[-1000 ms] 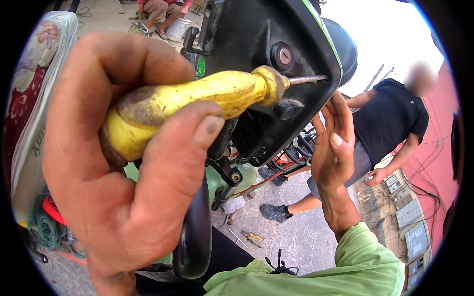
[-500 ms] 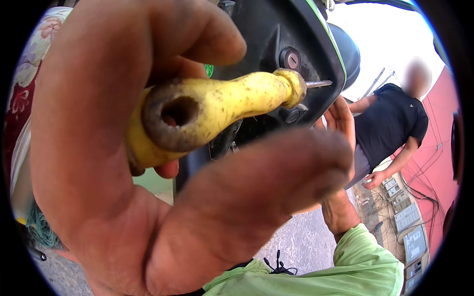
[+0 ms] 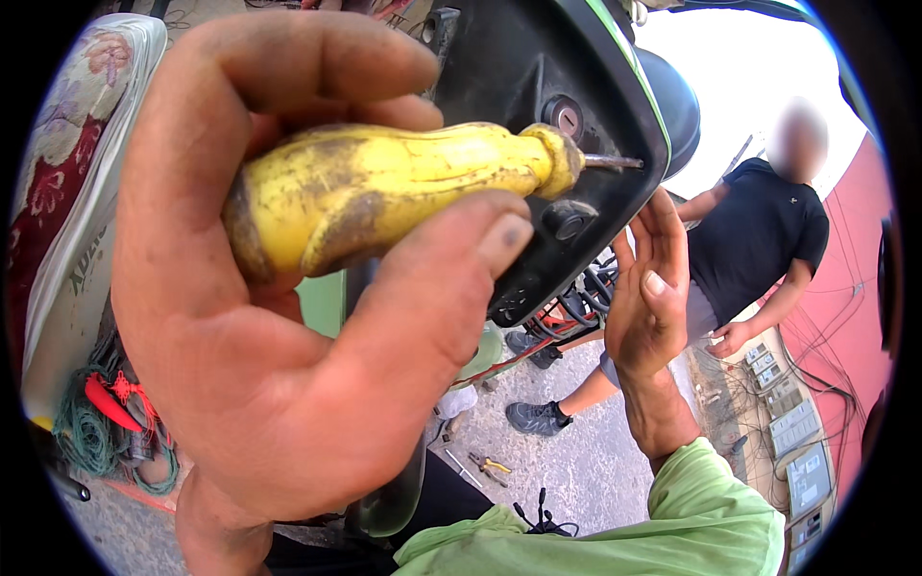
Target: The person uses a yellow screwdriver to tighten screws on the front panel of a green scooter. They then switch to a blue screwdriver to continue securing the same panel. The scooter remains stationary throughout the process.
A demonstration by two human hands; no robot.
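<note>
My left hand (image 3: 269, 384) is closed round a worn yellow-handled screwdriver (image 3: 384, 192). Its shaft (image 3: 610, 161) reaches the right edge of a black plastic panel (image 3: 499, 77), just right of a keyhole lock (image 3: 567, 119). A round dark fitting (image 3: 569, 221) sits below the screwdriver's collar. At the panel's lower right edge, my right hand (image 3: 649, 307) is open, palm up, its fingertips against or just behind that edge. The screwdriver's tip is too small to tell whether it sits in something.
A person (image 3: 759, 240) in a dark T-shirt stands at right, before a pink wall (image 3: 845, 240) with meter boxes (image 3: 797, 427) and wires. At left are a wrapped floral bundle (image 3: 67, 144) and tangled green cord (image 3: 77, 422). Pliers (image 3: 495, 468) lie on the concrete floor (image 3: 576, 461).
My left hand turned with the screwdriver, its thumb swinging out and then back against the handle, and now sits a little farther right. My right hand stays at the panel edge.
</note>
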